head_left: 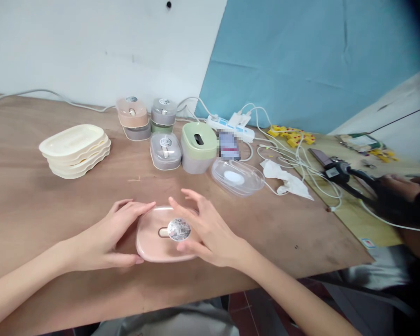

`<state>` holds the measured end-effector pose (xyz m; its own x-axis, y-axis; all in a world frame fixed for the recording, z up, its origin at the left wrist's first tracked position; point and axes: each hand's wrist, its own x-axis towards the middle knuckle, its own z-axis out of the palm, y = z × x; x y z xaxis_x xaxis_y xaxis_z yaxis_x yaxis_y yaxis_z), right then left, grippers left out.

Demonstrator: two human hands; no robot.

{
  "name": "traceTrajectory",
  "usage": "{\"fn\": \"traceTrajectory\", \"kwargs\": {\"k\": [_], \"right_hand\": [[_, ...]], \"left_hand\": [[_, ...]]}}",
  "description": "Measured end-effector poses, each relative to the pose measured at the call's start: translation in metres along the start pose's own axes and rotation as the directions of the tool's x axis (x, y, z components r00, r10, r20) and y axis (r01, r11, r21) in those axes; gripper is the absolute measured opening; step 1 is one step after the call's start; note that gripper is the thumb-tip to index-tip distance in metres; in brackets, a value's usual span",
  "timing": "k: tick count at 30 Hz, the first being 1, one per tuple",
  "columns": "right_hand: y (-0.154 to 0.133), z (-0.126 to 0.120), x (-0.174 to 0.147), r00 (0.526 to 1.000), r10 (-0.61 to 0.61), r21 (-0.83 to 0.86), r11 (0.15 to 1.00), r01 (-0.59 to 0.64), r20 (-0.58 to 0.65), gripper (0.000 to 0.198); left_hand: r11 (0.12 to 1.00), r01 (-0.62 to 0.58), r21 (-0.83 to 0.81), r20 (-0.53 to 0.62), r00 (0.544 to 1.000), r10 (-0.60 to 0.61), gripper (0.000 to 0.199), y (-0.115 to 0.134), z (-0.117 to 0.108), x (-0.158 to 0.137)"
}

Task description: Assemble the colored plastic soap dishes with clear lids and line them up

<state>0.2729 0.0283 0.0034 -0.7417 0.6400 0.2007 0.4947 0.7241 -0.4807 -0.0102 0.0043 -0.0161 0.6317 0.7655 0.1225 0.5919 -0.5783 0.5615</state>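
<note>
A pink oval-cornered box [149, 233] lies flat near the table's front edge, with a slot in its top. My left hand [121, 233] grips its left end, fingertips at the far corner and thumb at the near one. Over the box's right half is my right hand [205, 228], its fingers spread and raised, its thumb low over the top. Between that thumb and forefinger shows a round silver printed sticker [179, 230], partly overlapping the slot. Whether the right fingertips touch the box I cannot tell.
Cream trays [73, 140] are stacked at left. Behind stand lidded boxes [166, 151], a green-topped box [199, 144], clear lids [238, 177], a phone [228, 144], a power strip [227, 126], cables and a crumpled tissue [287, 179]. Another person's hand [402, 186] is at far right.
</note>
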Motion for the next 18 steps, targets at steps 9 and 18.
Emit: {"fn": "traceTrajectory", "kwargs": {"k": [9,18], "right_hand": [[0.002,0.013,-0.025,0.961,-0.261,-0.149,0.958,0.246,-0.088,0.061],[0.003,0.036,0.015,0.876,-0.311,-0.272,0.937,0.219,-0.369,0.037]], "left_hand": [[0.964,0.224,0.144,-0.265,0.947,-0.18,0.057,-0.011,-0.007,0.007],[0.897,0.369,0.244,-0.521,0.83,-0.2,0.037,-0.025,-0.022,0.009]]}}
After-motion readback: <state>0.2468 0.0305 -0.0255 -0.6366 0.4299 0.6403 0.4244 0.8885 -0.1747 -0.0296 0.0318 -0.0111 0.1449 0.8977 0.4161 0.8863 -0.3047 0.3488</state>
